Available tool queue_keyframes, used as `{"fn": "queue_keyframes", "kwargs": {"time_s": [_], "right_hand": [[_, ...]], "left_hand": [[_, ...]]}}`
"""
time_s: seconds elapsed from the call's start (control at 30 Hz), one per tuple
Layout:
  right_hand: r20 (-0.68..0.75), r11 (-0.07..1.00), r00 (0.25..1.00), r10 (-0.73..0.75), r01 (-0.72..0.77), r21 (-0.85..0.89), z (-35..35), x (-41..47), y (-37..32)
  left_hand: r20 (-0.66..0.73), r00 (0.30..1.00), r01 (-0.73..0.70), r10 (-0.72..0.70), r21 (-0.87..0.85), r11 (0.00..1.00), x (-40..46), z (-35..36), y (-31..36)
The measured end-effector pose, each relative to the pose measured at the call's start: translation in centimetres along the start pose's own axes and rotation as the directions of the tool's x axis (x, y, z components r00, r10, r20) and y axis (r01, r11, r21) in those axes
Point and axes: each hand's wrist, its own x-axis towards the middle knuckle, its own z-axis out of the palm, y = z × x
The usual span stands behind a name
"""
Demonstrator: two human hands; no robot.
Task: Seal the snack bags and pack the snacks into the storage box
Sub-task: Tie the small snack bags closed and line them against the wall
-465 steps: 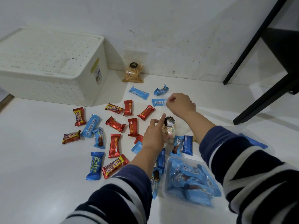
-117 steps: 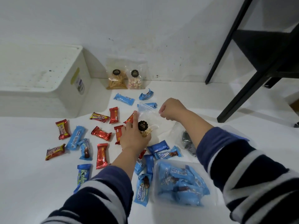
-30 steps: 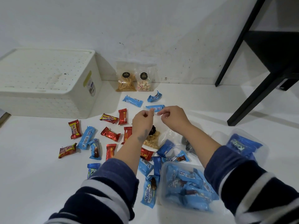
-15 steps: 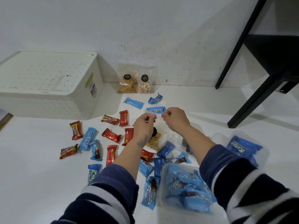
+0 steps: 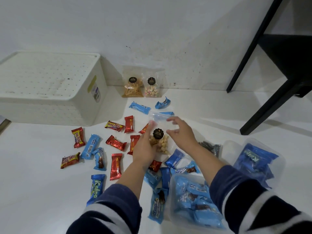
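Seal pinch was released half a second back: right hand [image 5: 179,132] spread, hovering beside clear zip bag of pale nuts [image 5: 160,132], now cupped upright in left hand [image 5: 145,147]. Likely sealed. White perforated storage box [image 5: 50,88] was lidded; loose wrapped snacks [image 5: 116,144] were scattered between.

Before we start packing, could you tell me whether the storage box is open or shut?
Shut: the white perforated lid lies flat on top of the box, covering it, and none of its inside shows.
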Motion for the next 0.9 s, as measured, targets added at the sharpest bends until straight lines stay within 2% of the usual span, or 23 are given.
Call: {"fn": "queue_keyframes", "kwargs": {"time_s": [0.1,0.2,0.37,0.57,0.63,0.83,0.9], "right_hand": [[0.048,0.999,0.998,0.047,-0.046,-0.014,0.9,0.6,0.4],[-0.038,0.998,0.999,-0.032,0.030,-0.063,0.7,2.8,-0.4],[-0.232,0.992,0.965,-0.123,0.115,-0.045,-2.3,9.9,-3.1],[-0.291,0.992,0.950,-0.117,0.101,-0.072,-5.0,18.9,-4.1],[-0.282,0.994,0.953,-0.106,0.091,-0.067,-5.3,21.1,-3.4],[-0.155,0.998,0.988,0.019,-0.027,-0.048,-4.9,24.1,-0.5],[-0.143,0.998,0.989,0.027,-0.035,-0.054,-5.0,23.7,-0.1]], "left_hand": [[-0.051,0.999,0.013,-0.014,-0.008,1.000,0.5,0.1,0.1],[-0.065,0.998,-0.017,0.017,0.012,1.000,3.0,-0.3,1.5],[-0.073,0.985,-0.161,0.155,-0.087,0.983,10.6,-1.3,5.6],[0.007,0.976,-0.216,0.218,-0.118,0.969,19.7,0.1,7.8],[0.044,0.979,-0.192,0.199,-0.132,0.973,22.1,1.0,7.6],[0.213,0.975,-0.075,0.068,0.022,0.997,24.5,3.1,6.3],[0.212,0.976,-0.064,0.058,0.019,0.998,24.3,3.1,6.2]]}}
